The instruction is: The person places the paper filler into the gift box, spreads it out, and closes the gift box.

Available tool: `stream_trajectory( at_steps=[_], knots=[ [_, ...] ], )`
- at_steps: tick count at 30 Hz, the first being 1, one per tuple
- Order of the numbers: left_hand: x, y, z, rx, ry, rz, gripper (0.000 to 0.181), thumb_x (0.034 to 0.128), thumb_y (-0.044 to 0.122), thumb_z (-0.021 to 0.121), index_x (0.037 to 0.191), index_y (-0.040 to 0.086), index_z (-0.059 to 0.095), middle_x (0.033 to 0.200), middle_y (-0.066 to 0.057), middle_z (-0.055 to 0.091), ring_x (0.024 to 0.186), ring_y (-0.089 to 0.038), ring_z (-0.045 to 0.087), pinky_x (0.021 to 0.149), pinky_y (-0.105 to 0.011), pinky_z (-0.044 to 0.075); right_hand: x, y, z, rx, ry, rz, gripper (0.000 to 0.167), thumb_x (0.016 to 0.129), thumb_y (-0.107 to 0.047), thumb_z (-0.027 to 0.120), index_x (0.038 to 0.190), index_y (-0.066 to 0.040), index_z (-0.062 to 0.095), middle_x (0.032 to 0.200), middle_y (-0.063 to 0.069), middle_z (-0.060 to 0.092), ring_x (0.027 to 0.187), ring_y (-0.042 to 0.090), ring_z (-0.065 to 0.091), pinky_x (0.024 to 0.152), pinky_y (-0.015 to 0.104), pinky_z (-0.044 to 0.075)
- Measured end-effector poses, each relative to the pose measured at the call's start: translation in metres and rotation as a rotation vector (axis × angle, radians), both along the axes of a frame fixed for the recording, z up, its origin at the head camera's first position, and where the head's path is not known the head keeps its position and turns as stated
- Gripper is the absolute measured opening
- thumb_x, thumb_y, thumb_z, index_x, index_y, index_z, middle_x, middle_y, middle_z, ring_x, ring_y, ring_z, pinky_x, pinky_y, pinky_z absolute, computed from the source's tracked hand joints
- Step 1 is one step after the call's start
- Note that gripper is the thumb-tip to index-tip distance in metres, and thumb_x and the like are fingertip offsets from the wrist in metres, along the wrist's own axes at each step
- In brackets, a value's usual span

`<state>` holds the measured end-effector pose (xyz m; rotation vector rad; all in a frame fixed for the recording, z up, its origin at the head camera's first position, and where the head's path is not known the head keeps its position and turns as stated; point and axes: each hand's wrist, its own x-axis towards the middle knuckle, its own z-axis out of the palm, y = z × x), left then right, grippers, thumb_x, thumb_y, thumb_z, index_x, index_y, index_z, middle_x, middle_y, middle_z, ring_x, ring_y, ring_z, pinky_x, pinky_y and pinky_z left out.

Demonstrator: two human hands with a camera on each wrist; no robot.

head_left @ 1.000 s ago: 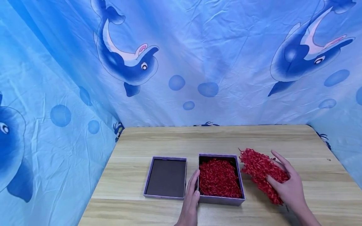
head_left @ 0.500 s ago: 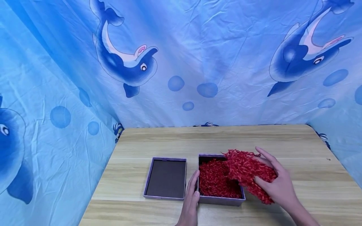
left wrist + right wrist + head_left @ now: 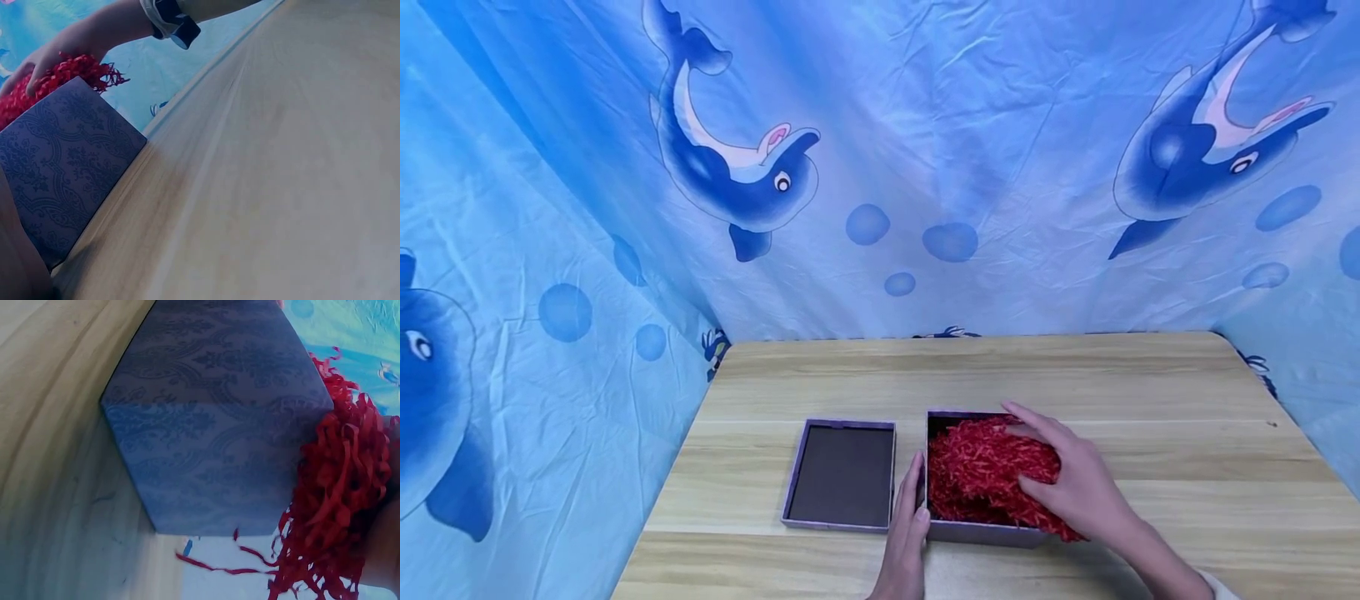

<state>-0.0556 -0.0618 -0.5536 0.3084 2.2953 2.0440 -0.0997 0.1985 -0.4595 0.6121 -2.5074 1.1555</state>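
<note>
My right hand [image 3: 1078, 483] grips a clump of red shredded paper [image 3: 1000, 462] over the box [image 3: 985, 533], and part of the clump hangs past the box's right wall. More red shreds lie inside the box under it. Against the box's left wall rests my left hand [image 3: 904, 542], fingers nearly straight. The left wrist view shows the patterned box side [image 3: 69, 162] with the right hand [image 3: 81, 37] above it on the shreds [image 3: 69, 72]. In the right wrist view, red strands [image 3: 337, 487] spill beside the box's corner [image 3: 212, 456].
A shallow purple-edged lid [image 3: 842, 527] with a dark inside lies left of the box on the wooden table [image 3: 1075, 367]. Blue cloth [image 3: 880, 150] printed with dolphins hangs behind the table and at its sides.
My right hand has carried the red clump leftward from beside the box to over it. The left hand has stayed at the box's left wall.
</note>
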Motion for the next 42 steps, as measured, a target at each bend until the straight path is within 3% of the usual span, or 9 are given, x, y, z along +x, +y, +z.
stream_trajectory(
  at_steps=[4,9,13,20,27,32,36,39,42],
  knots=[
    [0.0,0.0,-0.002,0.016,0.01,0.002,0.064,0.1165,0.023,0.032,0.179,0.03,0.021,0.184,-0.005,0.023,0.167,-0.011,0.016,0.131,-0.034,0.008,-0.004,-0.01,0.004,0.129,-0.03,0.017,0.112,0.067,0.016,0.095,0.164,-0.023,0.055,0.129,-0.006,0.079,0.117,0.031,0.073,0.089,0.046,0.064],
    [-0.001,0.0,-0.002,0.012,0.013,0.005,0.064,0.1162,0.025,0.031,0.179,0.03,0.021,0.184,-0.005,0.023,0.167,-0.016,0.018,0.133,-0.047,0.01,-0.009,-0.023,0.009,0.294,-0.039,0.02,0.109,0.07,0.005,0.1,0.165,-0.024,0.055,0.13,0.002,0.079,0.12,0.038,0.071,0.095,0.064,0.061],
    [-0.001,0.001,-0.001,0.013,0.014,0.011,0.064,0.1156,0.025,0.033,0.179,0.029,0.022,0.183,-0.006,0.024,0.167,-0.019,0.019,0.132,-0.055,0.011,-0.011,-0.031,0.012,0.412,-0.046,0.016,0.108,0.07,-0.003,0.103,0.165,-0.024,0.056,0.128,0.009,0.079,0.122,0.039,0.071,0.098,0.066,0.059],
    [-0.001,0.002,-0.002,0.015,0.02,0.013,0.064,0.115,0.024,0.034,0.179,0.023,0.025,0.182,-0.009,0.026,0.167,-0.019,0.022,0.132,-0.04,0.014,-0.007,-0.03,0.018,0.454,-0.03,0.02,0.107,0.07,-0.018,0.107,0.164,-0.027,0.057,0.137,0.006,0.077,0.132,0.04,0.065,0.108,0.07,0.05],
    [-0.001,0.002,-0.001,0.02,0.008,0.005,0.064,0.1157,0.025,0.034,0.179,0.022,0.024,0.183,-0.009,0.024,0.168,-0.024,0.02,0.131,-0.036,0.015,0.003,-0.009,0.019,0.279,0.03,0.003,0.103,0.074,-0.036,0.105,0.164,-0.027,0.056,0.151,0.005,0.069,0.141,0.042,0.056,0.108,0.075,0.045],
    [-0.001,0.003,-0.001,0.015,-0.008,0.012,0.064,0.1159,0.026,0.034,0.179,0.022,0.024,0.183,-0.008,0.024,0.168,-0.025,0.02,0.132,-0.039,0.012,0.014,0.01,0.005,0.049,-0.086,-0.062,0.103,0.088,-0.036,0.096,0.174,-0.035,0.038,0.169,0.007,0.052,0.154,0.04,0.043,0.109,0.084,0.038],
    [-0.001,0.003,-0.002,0.014,-0.011,0.011,0.064,0.1159,0.026,0.034,0.179,0.024,0.023,0.183,-0.007,0.024,0.168,-0.026,0.019,0.132,-0.043,0.012,0.027,0.019,-0.011,-0.175,-0.175,-0.137,0.094,0.106,-0.017,0.077,0.179,-0.035,0.02,0.174,0.014,0.043,0.156,0.005,0.039,0.126,0.039,0.041],
    [-0.001,0.002,-0.002,0.009,-0.008,0.017,0.064,0.1158,0.027,0.034,0.179,0.025,0.024,0.183,-0.007,0.025,0.168,-0.026,0.02,0.133,-0.049,0.012,0.035,0.02,-0.025,-0.372,-0.246,-0.162,0.078,0.117,-0.011,0.055,0.18,-0.025,0.011,0.171,0.02,0.041,0.142,-0.015,0.041,0.109,0.004,0.036],
    [-0.001,0.002,-0.001,0.005,-0.005,0.024,0.064,0.1156,0.026,0.034,0.179,0.025,0.024,0.183,-0.006,0.025,0.168,-0.026,0.02,0.133,-0.05,0.012,0.044,0.017,-0.034,-0.577,-0.329,-0.165,0.069,0.121,-0.013,0.039,0.18,-0.018,0.004,0.171,0.023,0.032,0.138,-0.016,0.043,0.108,0.005,0.038]
  ],
)
